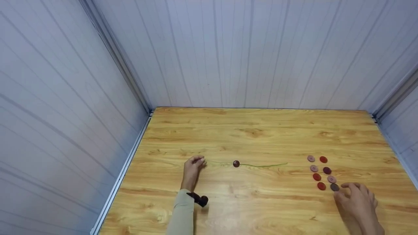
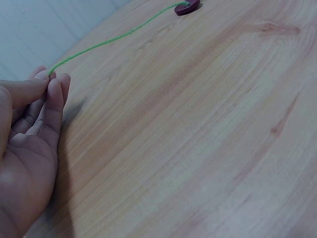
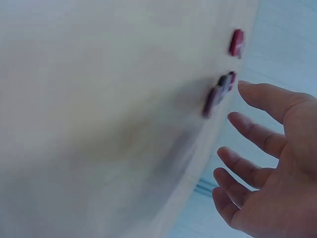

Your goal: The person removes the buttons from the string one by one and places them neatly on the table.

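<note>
My left hand (image 1: 192, 169) pinches one end of a thin green string (image 2: 114, 39) between thumb and fingertips. A dark maroon button (image 1: 236, 164) is threaded on that string, which runs on to the right past it and ends loose over the table. At the right, my right hand (image 1: 358, 200) is beside a dark grey button (image 1: 334, 187), thumb and fingers spread apart. In the right wrist view nothing is between those fingers; the buttons there are blurred.
Several loose buttons lie in two rough columns, among them a red button (image 1: 323, 159), a pink button (image 1: 311, 158) and a dark purple button (image 1: 327, 170). The wooden table (image 1: 254, 209) is bounded by pale panel walls (image 1: 228, 58) at the back and sides.
</note>
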`<state>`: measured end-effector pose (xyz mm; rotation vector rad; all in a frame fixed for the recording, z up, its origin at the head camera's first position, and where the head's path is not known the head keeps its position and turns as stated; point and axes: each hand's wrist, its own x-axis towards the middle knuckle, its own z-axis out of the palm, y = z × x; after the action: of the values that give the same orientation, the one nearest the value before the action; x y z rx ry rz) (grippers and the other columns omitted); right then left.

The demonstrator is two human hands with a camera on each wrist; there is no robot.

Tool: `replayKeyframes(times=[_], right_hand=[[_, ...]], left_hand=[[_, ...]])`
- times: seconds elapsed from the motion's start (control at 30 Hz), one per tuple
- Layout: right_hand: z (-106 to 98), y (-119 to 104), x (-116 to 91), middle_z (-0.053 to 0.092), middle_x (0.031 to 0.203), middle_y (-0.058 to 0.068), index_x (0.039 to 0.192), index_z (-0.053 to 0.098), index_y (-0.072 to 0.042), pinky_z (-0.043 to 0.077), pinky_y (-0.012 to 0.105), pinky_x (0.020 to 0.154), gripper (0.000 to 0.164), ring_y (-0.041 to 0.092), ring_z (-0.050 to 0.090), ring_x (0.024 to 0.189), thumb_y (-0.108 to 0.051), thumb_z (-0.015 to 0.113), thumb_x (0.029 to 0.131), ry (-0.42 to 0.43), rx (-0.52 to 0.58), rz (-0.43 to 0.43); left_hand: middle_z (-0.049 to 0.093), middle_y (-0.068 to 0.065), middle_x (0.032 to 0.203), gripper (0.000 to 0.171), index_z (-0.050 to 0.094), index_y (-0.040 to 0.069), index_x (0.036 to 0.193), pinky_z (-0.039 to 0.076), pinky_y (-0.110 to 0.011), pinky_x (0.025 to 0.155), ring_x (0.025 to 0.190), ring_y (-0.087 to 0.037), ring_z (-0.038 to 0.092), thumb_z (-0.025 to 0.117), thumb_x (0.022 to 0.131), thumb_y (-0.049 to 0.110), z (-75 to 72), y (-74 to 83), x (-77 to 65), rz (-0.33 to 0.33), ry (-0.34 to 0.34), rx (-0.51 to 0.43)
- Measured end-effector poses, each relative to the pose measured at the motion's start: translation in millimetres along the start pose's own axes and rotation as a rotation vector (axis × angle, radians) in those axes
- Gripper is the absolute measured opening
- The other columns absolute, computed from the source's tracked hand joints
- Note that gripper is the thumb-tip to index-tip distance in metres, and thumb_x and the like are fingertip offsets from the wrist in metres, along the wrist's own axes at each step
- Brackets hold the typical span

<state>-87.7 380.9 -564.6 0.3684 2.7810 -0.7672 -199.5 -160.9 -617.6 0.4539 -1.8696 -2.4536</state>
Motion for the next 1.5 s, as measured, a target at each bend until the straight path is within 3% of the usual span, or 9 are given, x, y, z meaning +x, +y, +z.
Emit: replayKeyframes(times=[0.27, 0.57, 0.7, 0.93, 1.5], right_hand=[[5.7, -41.5, 6.3, 0.031, 0.136, 0.035, 0.124, 0.054, -0.001, 0.019, 0.072, 0.091, 0.047, 0.058, 0.023, 0.119, -0.035, 0.062, 0.092, 0.187, 0.011, -0.188], [15.5, -90.6, 21.3, 0.038, 0.136, 0.03, 0.119, 0.057, -0.001, 0.023, 0.07, 0.093, 0.036, 0.053, 0.028, 0.121, -0.017, 0.068, 0.088, 0.277, 0.051, -0.373], [22.6, -113.6, 26.2, 0.04, 0.133, 0.027, 0.119, 0.058, -0.002, 0.023, 0.068, 0.095, 0.036, 0.051, 0.028, 0.123, -0.017, 0.068, 0.088, 0.27, 0.063, -0.424], [40.7, -146.0, 35.1, 0.041, 0.135, 0.025, 0.118, 0.059, -0.003, 0.022, 0.067, 0.101, 0.036, 0.047, 0.03, 0.125, -0.018, 0.069, 0.087, 0.237, 0.063, -0.479], [87.8, -198.0, 45.5, 0.044, 0.138, 0.022, 0.118, 0.061, -0.005, 0.024, 0.065, 0.104, 0.035, 0.042, 0.033, 0.128, -0.021, 0.07, 0.088, 0.135, 0.158, -0.586]], left_hand=[[0.062, -0.019, 0.101, 0.023, 0.058, -0.014, 0.109, 0.058, -0.033, 0.082, 0.084, -0.019, 0.065, 0.062, 0.089, -0.002, 1.5, 0.6, -0.7, 0.007, -0.006, 0.003], [0.06, -0.027, 0.109, 0.029, 0.054, -0.018, 0.114, 0.053, -0.044, 0.094, 0.094, -0.03, 0.065, 0.059, 0.091, -0.002, 0.2, 6.7, -2.8, -0.027, -0.037, 0.014], [0.063, -0.02, 0.103, 0.025, 0.058, -0.014, 0.111, 0.056, -0.037, 0.089, 0.089, -0.023, 0.066, 0.062, 0.09, 0.0, 0.1, 2.0, -1.0, -0.008, -0.008, 0.026], [0.065, -0.016, 0.101, 0.018, 0.062, -0.008, 0.105, 0.058, -0.032, 0.082, 0.088, -0.022, 0.067, 0.063, 0.09, 0.001, 0.7, 2.2, -1.2, -0.012, 0.02, 0.058], [0.063, -0.019, 0.101, 0.022, 0.06, -0.012, 0.108, 0.058, -0.035, 0.085, 0.088, -0.023, 0.066, 0.063, 0.09, 0.0, 0.5, 1.2, -1.2, 0.011, 0.008, 0.026]])
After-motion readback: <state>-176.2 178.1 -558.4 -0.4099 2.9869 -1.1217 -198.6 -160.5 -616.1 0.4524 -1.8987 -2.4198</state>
